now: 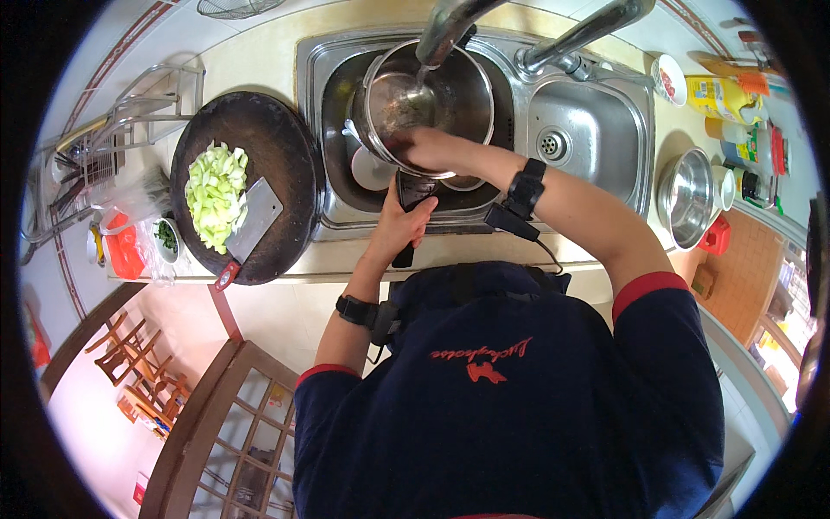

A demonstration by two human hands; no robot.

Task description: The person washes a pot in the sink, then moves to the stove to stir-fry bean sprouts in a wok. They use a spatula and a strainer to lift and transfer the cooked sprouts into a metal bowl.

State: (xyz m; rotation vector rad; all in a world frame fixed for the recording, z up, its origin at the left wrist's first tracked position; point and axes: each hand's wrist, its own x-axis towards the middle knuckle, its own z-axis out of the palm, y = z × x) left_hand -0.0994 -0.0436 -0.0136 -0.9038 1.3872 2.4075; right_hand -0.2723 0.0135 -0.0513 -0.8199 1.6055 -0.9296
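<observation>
A metal pot [447, 91] with a long black handle [415, 188] is held tilted over the left basin of a steel sink [313, 130]. My left hand [407, 224] grips that handle at the pot's near side. My right hand [421, 146] reaches over the rim into the pot; its fingers are blurred and partly in shadow, so what they hold cannot be made out. Water seems to run from the faucet spout [438, 48] into the pot. Under the pot, a pale round dish [371, 170] lies in the basin, partly covered.
On the left, a round dark chopping board [285, 162] carries chopped pale-green vegetable [216, 194] and a cleaver [256, 217]. A bowl of chopped greens [166, 240] and a wire rack [155, 107] stand beyond. To the right are a small sink basin [593, 123], a steel bowl [688, 198] and several bottles [720, 97].
</observation>
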